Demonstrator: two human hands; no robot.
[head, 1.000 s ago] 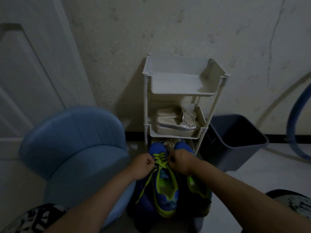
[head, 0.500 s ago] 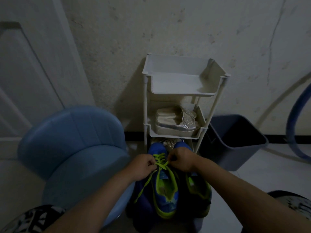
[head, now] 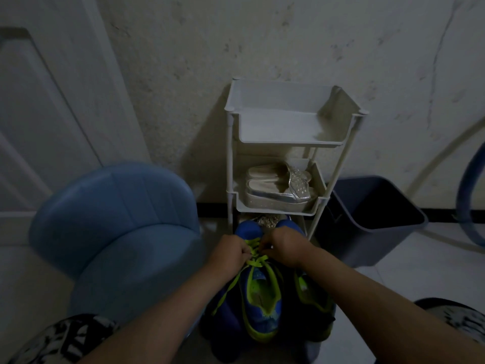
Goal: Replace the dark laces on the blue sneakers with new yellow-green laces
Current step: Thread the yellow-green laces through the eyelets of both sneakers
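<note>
Barely anything has shifted in the last second: our left hand [head: 231, 252] has crept a touch toward the toe, while our right hand [head: 284, 249] has kept its place.

On the head camera, both hands have their fingers curled in, pinching the lace [head: 256, 256] where it crosses above the front eyelets of the sneaker [head: 262, 306]. It stands on the floor before the rack [head: 231, 158], with the second sneaker [head: 313, 292] just beside it. One lace tail trails down the left side.

We judge uneven ends the main risk, since a harder pull from one hand would shorten the other tail. In this dim light we could also skip an eyelet.
</note>
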